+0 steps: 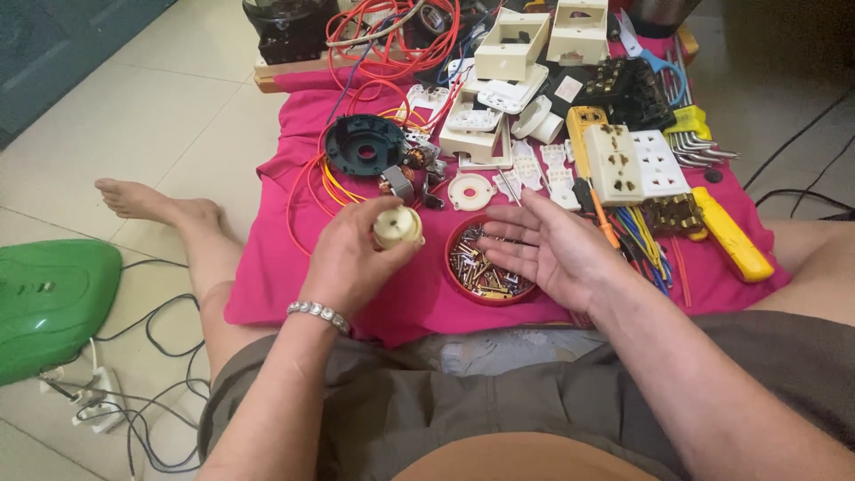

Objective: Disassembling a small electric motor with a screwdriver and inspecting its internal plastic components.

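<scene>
A person sits on a tiled floor (178, 107) with legs spread around a bright pink cloth (294, 258) covered in electrical parts, seen from a camera on the person's head looking down. The left hand (352, 258), with a beaded silver bracelet (319, 313) at the wrist, is closed around a small round cream-coloured part (397, 226), holding it up just above the cloth with its flat round face turned toward the camera. The right hand (543, 249) is open and relaxed, palm turned up and fingers (503, 239) spread, holding nothing; it hovers just above the right edge of a round red tray (454, 272) full of small metal screws and contacts (481, 272). Beyond the cream part on the cloth lie a dark round motor housing (363, 144) with copper windings beside it, loops of orange wire (392, 36), and a small white disc (470, 191). Farther back stand cream switch boxes (512, 44) and white socket faceplates (637, 160). To the right of the open hand are a bundle of coloured wires (646, 240), a yellow-handled tool (730, 240) and a set of hex keys (699, 147). On the floor at far left sits a glossy green appliance shell (49, 303), with a white power strip (98, 401) and black cables (151, 436) near it.
</scene>
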